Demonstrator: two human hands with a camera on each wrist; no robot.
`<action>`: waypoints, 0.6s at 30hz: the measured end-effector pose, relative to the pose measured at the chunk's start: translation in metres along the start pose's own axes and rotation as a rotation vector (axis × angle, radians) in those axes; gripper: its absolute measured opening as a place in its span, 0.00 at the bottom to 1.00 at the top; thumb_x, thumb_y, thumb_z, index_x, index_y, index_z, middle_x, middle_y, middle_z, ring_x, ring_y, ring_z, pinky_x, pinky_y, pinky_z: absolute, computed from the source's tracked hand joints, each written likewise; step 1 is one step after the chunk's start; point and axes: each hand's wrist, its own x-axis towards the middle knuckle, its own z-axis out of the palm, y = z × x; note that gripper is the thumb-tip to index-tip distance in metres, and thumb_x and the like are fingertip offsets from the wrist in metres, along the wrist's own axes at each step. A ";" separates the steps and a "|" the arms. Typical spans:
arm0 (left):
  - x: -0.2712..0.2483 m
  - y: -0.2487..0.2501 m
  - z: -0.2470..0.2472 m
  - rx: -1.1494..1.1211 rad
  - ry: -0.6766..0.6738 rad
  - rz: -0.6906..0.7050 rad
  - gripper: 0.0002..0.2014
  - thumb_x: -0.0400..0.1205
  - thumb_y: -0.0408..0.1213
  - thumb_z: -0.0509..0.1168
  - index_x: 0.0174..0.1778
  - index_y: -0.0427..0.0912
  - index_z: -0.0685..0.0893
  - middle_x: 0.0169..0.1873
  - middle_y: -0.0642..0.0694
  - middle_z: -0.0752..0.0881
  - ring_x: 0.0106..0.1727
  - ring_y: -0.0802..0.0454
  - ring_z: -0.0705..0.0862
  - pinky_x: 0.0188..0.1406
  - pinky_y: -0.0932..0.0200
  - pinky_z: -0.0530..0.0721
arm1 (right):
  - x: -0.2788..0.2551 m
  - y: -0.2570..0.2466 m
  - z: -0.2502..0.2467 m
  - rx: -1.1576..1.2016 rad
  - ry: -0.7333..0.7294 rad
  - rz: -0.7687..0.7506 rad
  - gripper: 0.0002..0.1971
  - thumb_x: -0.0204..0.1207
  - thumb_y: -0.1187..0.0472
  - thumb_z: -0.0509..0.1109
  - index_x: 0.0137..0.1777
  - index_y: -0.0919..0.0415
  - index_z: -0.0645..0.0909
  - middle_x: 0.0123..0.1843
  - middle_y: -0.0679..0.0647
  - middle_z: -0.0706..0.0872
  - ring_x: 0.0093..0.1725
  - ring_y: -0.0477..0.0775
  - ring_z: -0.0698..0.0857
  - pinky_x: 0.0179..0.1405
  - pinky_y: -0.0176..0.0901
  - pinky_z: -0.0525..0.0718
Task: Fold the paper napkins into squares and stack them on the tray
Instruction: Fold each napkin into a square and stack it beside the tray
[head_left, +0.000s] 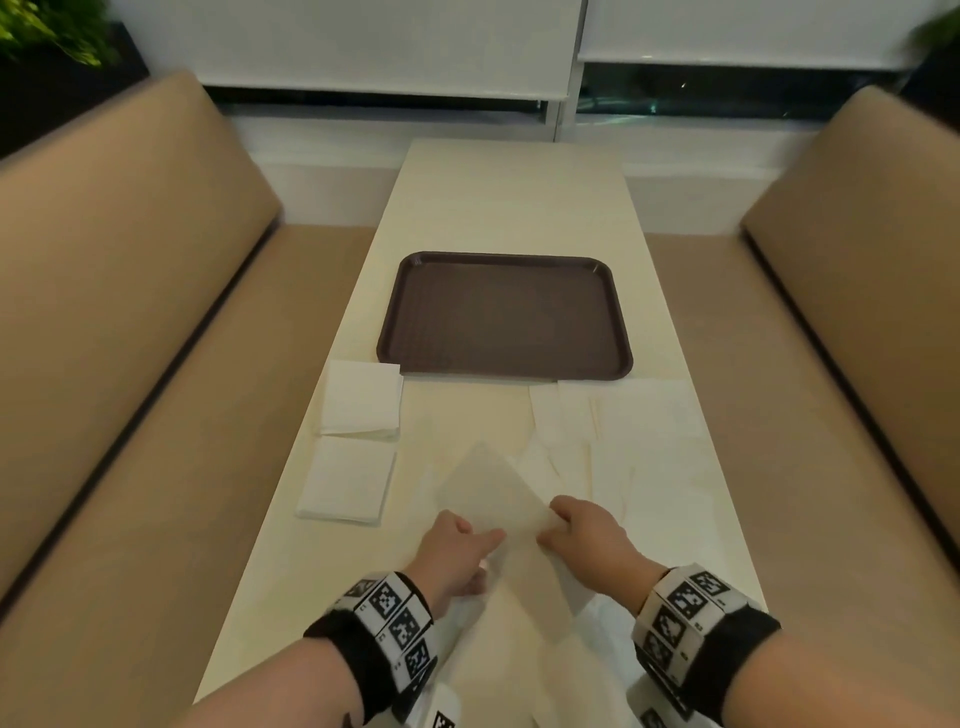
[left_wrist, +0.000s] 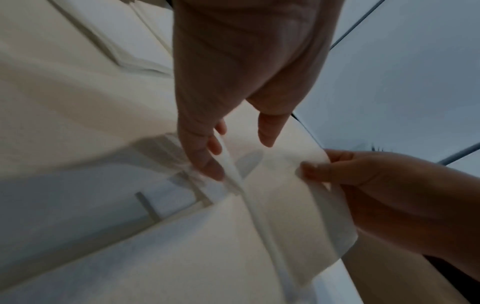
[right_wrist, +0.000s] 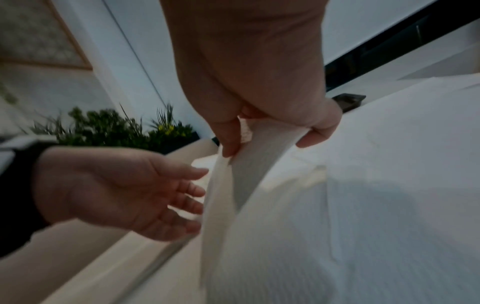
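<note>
A person stands at the near end of a long cream table (head_left: 511, 208) between two tan bench seats (head_left: 130, 291). Both hands hold one white paper napkin (head_left: 493, 488) lifted above the table's near end, its far corner pointing toward the tray. The right hand (head_left: 587, 530) pinches the napkin's right edge btwn thumb & fingers, clamped on the paper. The left hand (head_left: 457, 551) is at the napkin's left edge w/ fingers straight & relaxed, fingertips touching the paper, not clamped. The napkin is blurred; can't tell how far it is folded.

A dark brown tray (head_left: 504, 262) lies flat mid-table, nothing on it. Two folded white napkin squares sit along the table's left edge: the far square (head_left: 361, 397) just beside the tray's near-left corner, the near square (head_left: 345, 478) right behind it. Unfolded napkins (head_left: 623, 441) lie spread near the right edge, overlapping, just short of the tray's near rim. Green plants (head_left: 47, 26) show at the far left.
</note>
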 end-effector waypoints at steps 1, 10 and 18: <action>-0.003 0.001 0.000 0.005 0.030 0.031 0.23 0.77 0.45 0.73 0.60 0.42 0.70 0.49 0.41 0.80 0.40 0.47 0.81 0.40 0.55 0.86 | -0.005 -0.001 -0.007 0.106 0.006 -0.027 0.06 0.77 0.58 0.66 0.40 0.56 0.75 0.40 0.51 0.83 0.45 0.55 0.84 0.45 0.46 0.79; -0.055 0.043 -0.001 -0.149 -0.233 0.402 0.11 0.85 0.29 0.61 0.60 0.36 0.84 0.50 0.42 0.91 0.50 0.46 0.90 0.43 0.57 0.86 | -0.052 -0.001 -0.055 0.803 -0.121 -0.166 0.12 0.79 0.63 0.70 0.61 0.61 0.82 0.55 0.56 0.90 0.54 0.59 0.89 0.57 0.56 0.87; -0.087 0.064 0.002 -0.060 -0.257 0.513 0.10 0.84 0.28 0.61 0.56 0.42 0.85 0.48 0.44 0.91 0.44 0.51 0.89 0.38 0.60 0.85 | -0.068 -0.005 -0.080 0.905 -0.180 -0.203 0.14 0.84 0.61 0.62 0.67 0.60 0.79 0.61 0.55 0.89 0.60 0.59 0.87 0.64 0.59 0.83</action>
